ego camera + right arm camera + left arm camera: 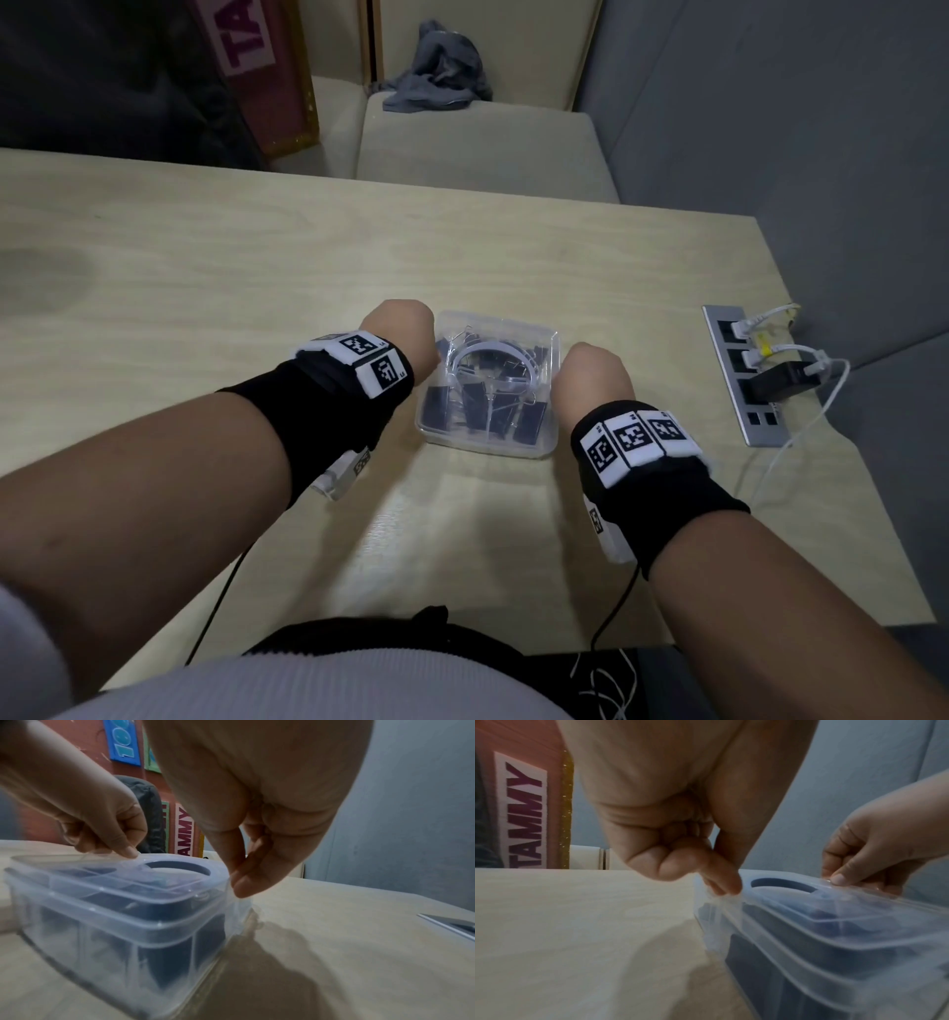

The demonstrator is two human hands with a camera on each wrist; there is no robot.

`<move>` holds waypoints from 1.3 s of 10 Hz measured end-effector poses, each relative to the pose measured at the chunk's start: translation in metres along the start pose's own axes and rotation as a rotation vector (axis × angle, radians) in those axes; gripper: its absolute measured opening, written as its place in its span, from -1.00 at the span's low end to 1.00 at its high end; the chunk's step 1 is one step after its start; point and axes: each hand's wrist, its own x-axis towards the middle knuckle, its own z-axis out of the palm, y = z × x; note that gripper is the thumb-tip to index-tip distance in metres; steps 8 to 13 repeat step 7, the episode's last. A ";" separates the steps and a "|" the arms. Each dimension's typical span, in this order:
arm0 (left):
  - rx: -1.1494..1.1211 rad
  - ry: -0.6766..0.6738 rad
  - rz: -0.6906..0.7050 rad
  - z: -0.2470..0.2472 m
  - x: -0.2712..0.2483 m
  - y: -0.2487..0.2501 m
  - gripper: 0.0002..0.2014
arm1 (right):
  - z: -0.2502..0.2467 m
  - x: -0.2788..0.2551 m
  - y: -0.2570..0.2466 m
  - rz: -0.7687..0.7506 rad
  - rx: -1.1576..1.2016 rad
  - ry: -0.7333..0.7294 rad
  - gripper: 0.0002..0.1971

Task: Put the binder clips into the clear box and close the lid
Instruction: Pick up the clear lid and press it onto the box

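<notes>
A clear box [545, 448] sits on the wooden table [205, 267], filled with several black binder clips [477, 411]. Its clear lid [495, 334] with a curved handle lies on top. At the box's left end my left hand [398, 334] pinches a clear side flap [725, 896] between thumb and finger. At the right end my right hand [590, 375] pinches the matching flap [240, 902]. In the wrist views the lid [847, 912] [102, 882] sits level on the rim and the clips [164, 959] show dark through the wall.
A metal socket panel [739, 426] with white cables and a black charger [780, 383] is set into the table at the right. Black wrist cables [221, 606] trail over the front edge. A grey cloth [436, 67] lies on the bench beyond the table.
</notes>
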 end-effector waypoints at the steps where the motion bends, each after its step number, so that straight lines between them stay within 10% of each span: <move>1: 0.034 -0.002 0.013 -0.001 -0.001 0.003 -0.60 | -0.002 -0.004 -0.002 0.002 -0.016 -0.004 -0.80; 13: -0.039 -0.061 -0.095 0.012 -0.021 -0.017 -0.47 | 0.004 -0.023 0.033 -0.081 0.171 0.025 -0.76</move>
